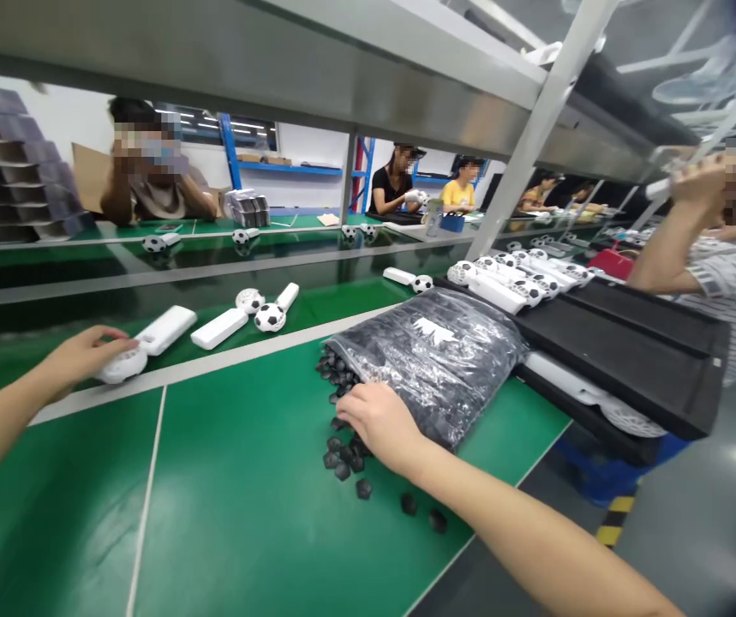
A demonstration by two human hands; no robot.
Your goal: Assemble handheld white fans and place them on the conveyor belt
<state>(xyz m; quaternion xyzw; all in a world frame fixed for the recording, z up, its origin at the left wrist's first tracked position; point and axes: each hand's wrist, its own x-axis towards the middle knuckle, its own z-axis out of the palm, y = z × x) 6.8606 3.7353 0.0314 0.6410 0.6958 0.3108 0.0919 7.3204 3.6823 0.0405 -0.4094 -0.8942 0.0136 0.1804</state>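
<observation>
At the left, my left hand [94, 353] has its thumb and fingers closed on the round head of a white handheld fan [171, 330], whose handle points away to the right. My right hand [380, 422] is over a spill of small black pentagon pieces [344, 454], fingers curled down among them. What its fingertips pinch, if anything, is hidden. These pieces come from the mouth of a clear plastic bag [435, 351] full of them, lying just beyond that hand. Several loose pieces lie nearer me on the green table [232, 497].
White fans [219, 329] with football-patterned heads lie along the dark green belt [329, 296]. Black trays [625, 343] at the right hold more fans. A grey metal beam [278, 68] crosses overhead. Co-workers [399, 184] sit across the line; another person [727, 257] is at the right.
</observation>
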